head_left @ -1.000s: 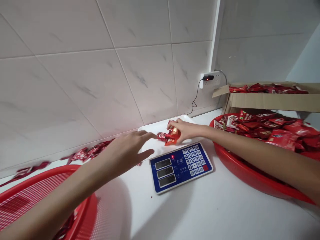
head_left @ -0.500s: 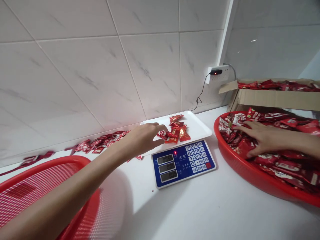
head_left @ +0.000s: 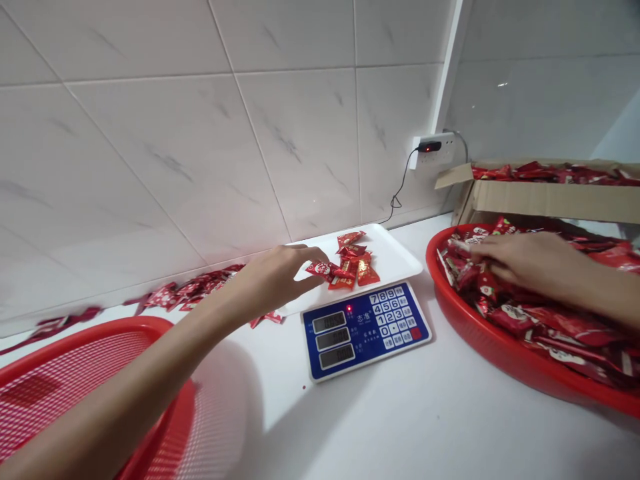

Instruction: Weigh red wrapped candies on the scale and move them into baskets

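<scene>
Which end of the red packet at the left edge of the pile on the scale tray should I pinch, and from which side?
Probably its left end, approached from the left, where the left hand is. The red packet lies flat on the white tray and that end sticks out clear of the pile, while its right end meets other packets.

One left hand [head_left: 277, 277], one right hand [head_left: 525, 263]. Two baskets: left basket [head_left: 100, 328], right basket [head_left: 480, 333]. One scale [head_left: 365, 327], bearing roughly six packets [head_left: 350, 267]; one box [head_left: 550, 199].
</scene>
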